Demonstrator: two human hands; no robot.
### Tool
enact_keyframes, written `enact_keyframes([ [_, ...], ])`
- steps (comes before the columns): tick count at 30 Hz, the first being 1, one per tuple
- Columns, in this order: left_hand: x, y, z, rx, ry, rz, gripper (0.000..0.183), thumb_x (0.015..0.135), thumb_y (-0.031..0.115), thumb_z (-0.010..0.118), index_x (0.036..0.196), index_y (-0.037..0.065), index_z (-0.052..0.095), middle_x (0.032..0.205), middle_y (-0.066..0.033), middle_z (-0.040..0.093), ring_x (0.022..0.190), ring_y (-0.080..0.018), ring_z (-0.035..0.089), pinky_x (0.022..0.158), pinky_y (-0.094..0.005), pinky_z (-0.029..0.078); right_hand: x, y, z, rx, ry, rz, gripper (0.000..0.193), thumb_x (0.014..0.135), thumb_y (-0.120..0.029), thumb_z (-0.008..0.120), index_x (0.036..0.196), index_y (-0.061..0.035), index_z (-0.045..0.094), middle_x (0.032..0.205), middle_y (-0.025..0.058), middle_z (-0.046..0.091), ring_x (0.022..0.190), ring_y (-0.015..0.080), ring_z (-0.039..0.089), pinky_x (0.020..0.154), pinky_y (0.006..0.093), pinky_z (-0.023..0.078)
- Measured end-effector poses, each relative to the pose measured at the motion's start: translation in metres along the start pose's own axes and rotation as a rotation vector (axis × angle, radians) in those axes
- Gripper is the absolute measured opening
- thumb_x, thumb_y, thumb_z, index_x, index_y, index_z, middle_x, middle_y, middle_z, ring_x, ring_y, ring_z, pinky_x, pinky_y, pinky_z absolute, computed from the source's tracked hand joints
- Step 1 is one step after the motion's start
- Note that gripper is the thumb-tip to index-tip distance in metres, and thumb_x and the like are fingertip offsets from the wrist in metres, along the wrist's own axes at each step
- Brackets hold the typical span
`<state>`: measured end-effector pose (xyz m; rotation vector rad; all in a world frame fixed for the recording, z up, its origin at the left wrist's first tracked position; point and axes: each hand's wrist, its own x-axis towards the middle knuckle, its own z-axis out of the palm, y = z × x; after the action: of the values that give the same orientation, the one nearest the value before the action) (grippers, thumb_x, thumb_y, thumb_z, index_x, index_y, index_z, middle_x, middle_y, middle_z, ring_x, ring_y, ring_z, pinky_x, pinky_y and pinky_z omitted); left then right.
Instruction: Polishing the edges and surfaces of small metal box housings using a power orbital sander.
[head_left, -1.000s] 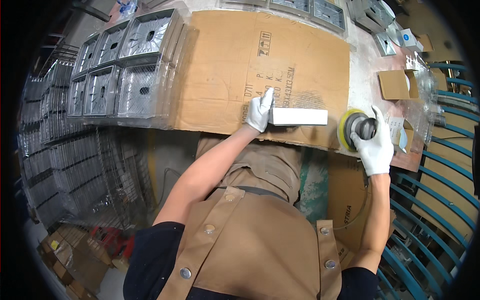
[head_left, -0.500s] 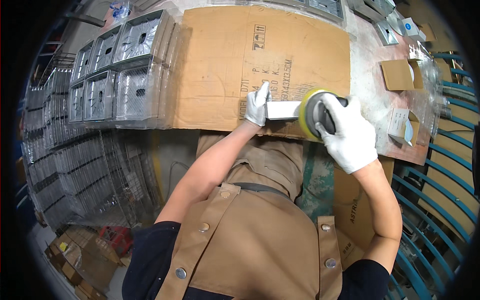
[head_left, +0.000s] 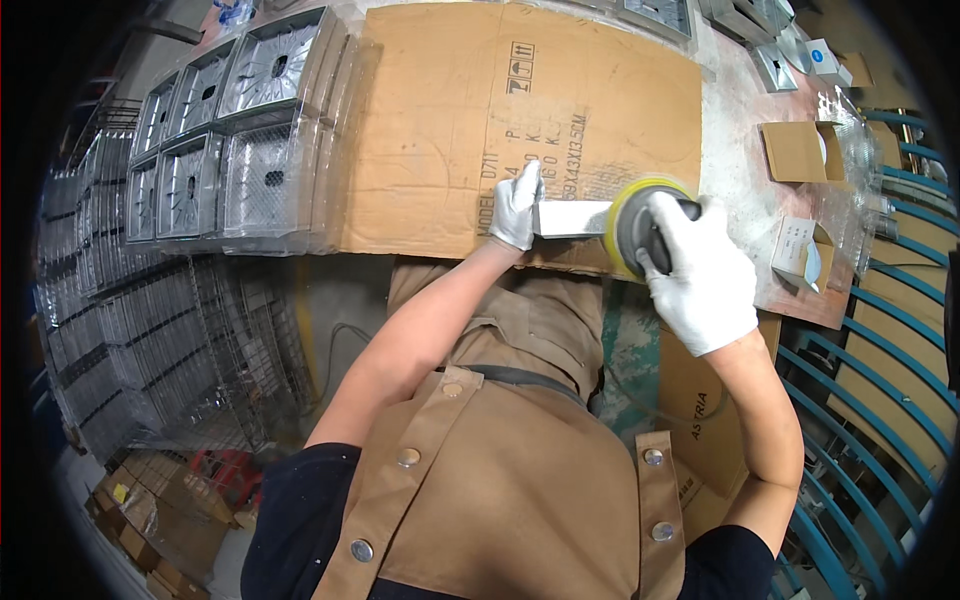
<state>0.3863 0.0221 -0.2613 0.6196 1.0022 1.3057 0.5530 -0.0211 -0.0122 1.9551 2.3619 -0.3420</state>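
My left hand (head_left: 517, 208), in a white glove, is closed on the left end of a silvery rectangular metal piece (head_left: 572, 219). The piece lies near the front edge of a cardboard sheet (head_left: 430, 130). In my gloved right hand (head_left: 703, 270) is a round sander-like tool, a dark disc head with a yellow-green rim (head_left: 634, 225). My fingers wrap over its top. The tool's rim overlaps the right end of the metal piece, and its underside is hidden.
Stacked square metal trays (head_left: 268, 70) in clear plastic stand at the table's left. Two small open cardboard boxes (head_left: 800, 152) sit at the right, beside a blue slatted rack (head_left: 850, 390). More metal parts (head_left: 770, 65) lie at the far right. A wire cage (head_left: 230, 350) stands below left.
The sander-like tool and my right hand have shifted slightly to the right along the metal piece. My left hand keeps its hold almost in place. The view has shifted slightly.
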Motion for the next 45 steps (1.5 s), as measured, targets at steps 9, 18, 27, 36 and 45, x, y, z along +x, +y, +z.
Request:
enact_keyframes([
  [9, 0.0, 0.002, -0.001, 0.052, 0.011, 0.009, 0.045, 0.106, 0.032, 0.058, 0.072, 0.004, 0.061, 0.065, 0.0029, 0.053, 0.06, -0.0066, 0.045, 0.055, -0.0278, 0.036, -0.001, 0.004, -0.001, 0.054, 0.075, -0.014, 0.058, 0.077, -0.005, 0.07, 0.13, -0.0214, 0.055, 0.111, 0.0237, 0.053, 0.085, 0.0438, 0.068, 0.075, 0.0488, 0.058],
  [18, -0.002, 0.001, 0.005, 0.006, 0.03, -0.001, 0.047, 0.106, 0.029, 0.056, 0.065, 0.006, 0.056, 0.059, 0.0024, 0.048, 0.054, -0.0068, 0.043, 0.05, -0.0293, 0.033, 0.016, -0.014, -0.001, 0.071, -0.037, -0.074, 0.047, 0.082, -0.013, 0.069, 0.128, -0.0212, 0.057, 0.11, 0.0249, 0.055, 0.084, 0.0436, 0.068, 0.073, 0.0489, 0.058],
  [27, -0.001, -0.003, -0.005, 0.039, -0.055, -0.043, 0.047, 0.107, 0.035, 0.055, 0.071, 0.005, 0.061, 0.065, 0.0036, 0.053, 0.061, -0.0058, 0.045, 0.055, -0.0272, 0.035, 0.022, -0.029, 0.002, 0.154, -0.071, -0.072, 0.04, 0.084, -0.02, 0.075, 0.12, -0.0242, 0.056, 0.112, 0.0228, 0.054, 0.086, 0.0456, 0.066, 0.078, 0.0478, 0.058],
  [36, -0.001, 0.002, 0.001, 0.055, 0.025, -0.029, 0.047, 0.106, 0.031, 0.056, 0.066, 0.005, 0.058, 0.06, 0.0015, 0.05, 0.054, -0.008, 0.043, 0.052, -0.0281, 0.033, 0.003, 0.057, 0.005, 0.065, 0.179, 0.066, 0.051, 0.082, -0.021, 0.078, 0.129, -0.0199, 0.058, 0.119, 0.0219, 0.058, 0.097, 0.042, 0.067, 0.085, 0.0461, 0.057],
  [45, -0.001, 0.003, 0.0, 0.045, 0.003, -0.034, 0.048, 0.106, 0.033, 0.055, 0.066, 0.006, 0.057, 0.06, 0.0015, 0.05, 0.054, -0.0078, 0.043, 0.052, -0.0282, 0.032, 0.0, -0.001, 0.001, 0.072, 0.003, 0.01, 0.049, 0.083, -0.021, 0.077, 0.128, -0.0218, 0.057, 0.113, 0.0241, 0.054, 0.086, 0.0437, 0.068, 0.077, 0.047, 0.059],
])
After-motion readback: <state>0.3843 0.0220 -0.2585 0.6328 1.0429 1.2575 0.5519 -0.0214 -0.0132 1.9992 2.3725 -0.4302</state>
